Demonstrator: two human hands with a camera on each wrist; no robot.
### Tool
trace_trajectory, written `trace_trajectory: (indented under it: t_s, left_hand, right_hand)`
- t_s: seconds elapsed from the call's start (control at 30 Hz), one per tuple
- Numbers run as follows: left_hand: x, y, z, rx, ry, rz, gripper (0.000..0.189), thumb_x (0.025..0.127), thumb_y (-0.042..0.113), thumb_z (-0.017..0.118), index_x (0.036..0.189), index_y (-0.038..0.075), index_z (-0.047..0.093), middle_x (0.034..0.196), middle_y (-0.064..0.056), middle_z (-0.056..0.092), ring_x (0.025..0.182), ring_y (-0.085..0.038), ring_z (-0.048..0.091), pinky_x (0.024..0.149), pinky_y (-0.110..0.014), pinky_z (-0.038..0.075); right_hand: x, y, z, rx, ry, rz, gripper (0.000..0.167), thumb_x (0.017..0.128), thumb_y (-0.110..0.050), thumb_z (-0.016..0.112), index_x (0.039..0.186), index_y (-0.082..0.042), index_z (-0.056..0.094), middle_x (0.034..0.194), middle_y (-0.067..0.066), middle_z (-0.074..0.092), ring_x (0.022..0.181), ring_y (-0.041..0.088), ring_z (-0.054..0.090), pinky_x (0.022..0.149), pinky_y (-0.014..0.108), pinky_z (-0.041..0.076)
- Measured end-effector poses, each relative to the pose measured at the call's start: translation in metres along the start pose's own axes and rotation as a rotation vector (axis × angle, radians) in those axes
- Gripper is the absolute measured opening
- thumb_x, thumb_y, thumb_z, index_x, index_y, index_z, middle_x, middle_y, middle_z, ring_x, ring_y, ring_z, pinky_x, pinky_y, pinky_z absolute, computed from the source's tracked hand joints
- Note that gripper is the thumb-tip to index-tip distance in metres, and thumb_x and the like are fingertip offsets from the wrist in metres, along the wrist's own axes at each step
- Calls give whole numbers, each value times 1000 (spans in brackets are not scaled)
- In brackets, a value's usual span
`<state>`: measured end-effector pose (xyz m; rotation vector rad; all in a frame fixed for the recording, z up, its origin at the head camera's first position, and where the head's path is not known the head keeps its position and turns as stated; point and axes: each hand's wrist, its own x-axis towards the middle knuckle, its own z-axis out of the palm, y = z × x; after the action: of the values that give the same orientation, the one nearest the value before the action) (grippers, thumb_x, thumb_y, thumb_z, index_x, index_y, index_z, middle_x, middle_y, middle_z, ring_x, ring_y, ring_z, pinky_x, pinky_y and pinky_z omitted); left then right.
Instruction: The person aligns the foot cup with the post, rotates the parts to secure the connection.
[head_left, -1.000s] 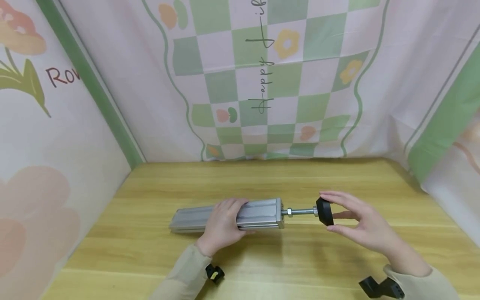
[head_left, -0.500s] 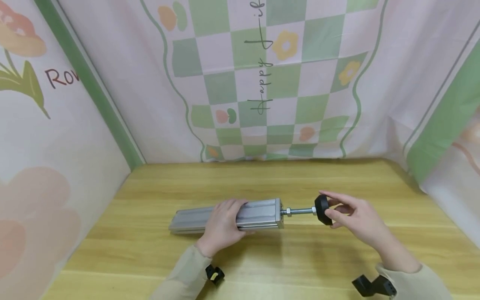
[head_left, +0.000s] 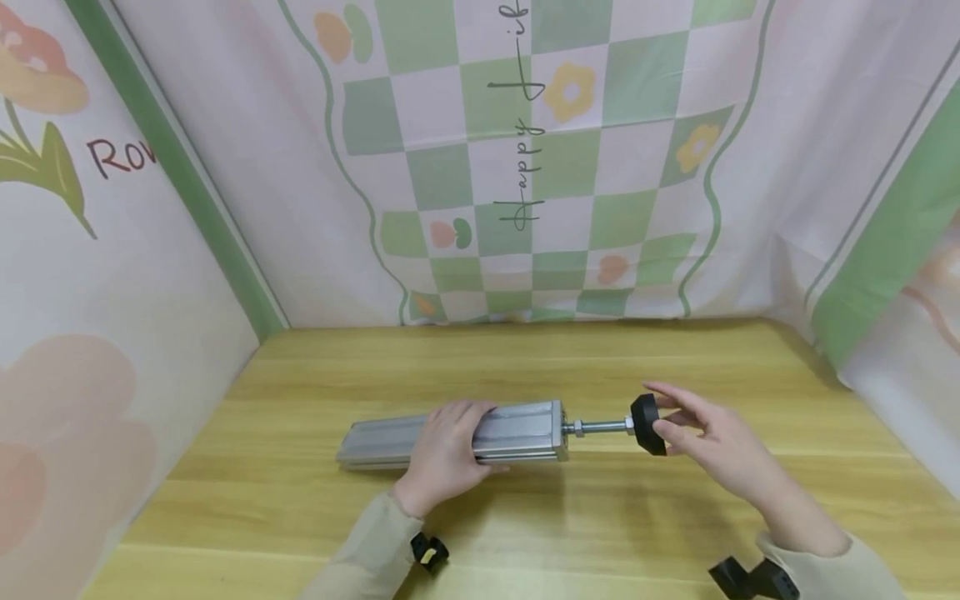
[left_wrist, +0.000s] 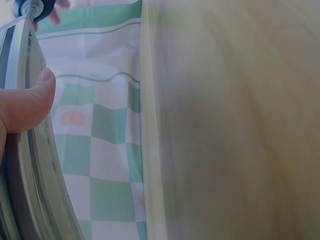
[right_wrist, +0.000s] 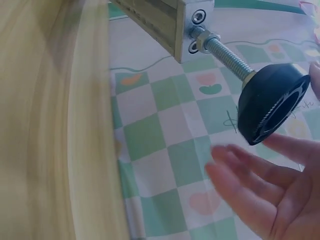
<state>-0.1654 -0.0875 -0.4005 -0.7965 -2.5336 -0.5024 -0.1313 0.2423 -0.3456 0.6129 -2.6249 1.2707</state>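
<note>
My left hand (head_left: 446, 450) grips a long silver aluminium profile (head_left: 521, 429) around its middle, thumb along the near side. In the left wrist view the thumb (left_wrist: 32, 102) lies against the profile. From the profile's right end plate sticks a threaded rod (head_left: 606, 427) with a hex nut (right_wrist: 205, 40) near the plate. The rod carries a black levelling foot (head_left: 647, 425), its hollow underside facing right. My right hand (head_left: 716, 437) holds the foot's rim between thumb and index finger; the other fingers (right_wrist: 250, 192) are loosely bent below it.
The wood-grain table (head_left: 300, 517) lies under both hands. A checkered curtain (head_left: 495, 167) hangs behind, with printed cloth walls at left and right. Black wrist mounts (head_left: 429, 552) sit by both sleeves.
My right hand's thumb and fingers, spread wider around the foot a second ago, have drawn in at its rim. The left hand and the profile have stayed nearly in place.
</note>
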Motion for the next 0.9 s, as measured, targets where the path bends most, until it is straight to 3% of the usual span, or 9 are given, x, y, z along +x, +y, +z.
trace_trajectory:
  t_s: [0.1, 0.17, 0.3, 0.4, 0.67, 0.9]
  left_hand:
    - [0, 0, 0, -12, 1, 2, 79, 57, 43, 89, 123, 12, 57, 112, -3, 64, 102, -20, 61, 91, -42, 48]
    - [0, 0, -1, -20, 2, -1, 79, 57, 40, 90, 123, 12, 57, 112, -3, 64, 103, -21, 61, 92, -42, 48]
    - [1, -1, -1, -35, 9, -8, 79, 57, 37, 91, 123, 12, 57, 112, -2, 65, 102, -21, 61, 92, -42, 48]
    - [2, -1, -1, -39, 17, -5, 78, 57, 37, 91, 122, 12, 57, 111, -2, 65, 102, -20, 61, 91, -41, 49]
    - [1, 0, 1, -32, 17, 4, 78, 56, 38, 91, 122, 13, 57, 111, -1, 65, 102, -19, 61, 91, -41, 49]
    - [0, 0, 0, -32, 11, 1, 77, 57, 39, 90, 122, 13, 57, 111, -1, 65, 102, -19, 61, 92, -40, 48]
  right_hand:
    - [-2, 2, 2, -19, 52, -156, 60, 85, 2, 64, 140, -3, 42, 133, -10, 51, 103, -13, 50, 73, 16, 52]
    - [-2, 3, 2, -11, 64, -266, 74, 75, 9, 70, 141, -1, 39, 140, -16, 42, 113, -11, 46, 82, 11, 49]
    - [-2, 6, 0, -42, 51, -436, 86, 61, 12, 79, 138, 5, 42, 150, -2, 35, 127, -3, 41, 91, 10, 44]
    - [-2, 8, -1, -61, 40, -489, 83, 57, 13, 81, 133, 5, 48, 148, 2, 39, 128, -2, 41, 90, 12, 46]
    - [-4, 9, -1, -27, 48, -463, 78, 56, 16, 80, 128, 4, 54, 138, -14, 47, 116, -7, 50, 72, 18, 55]
    - [-5, 5, 4, 39, 82, -224, 65, 72, 8, 75, 132, -5, 55, 118, -29, 54, 89, -7, 59, 61, 17, 54]
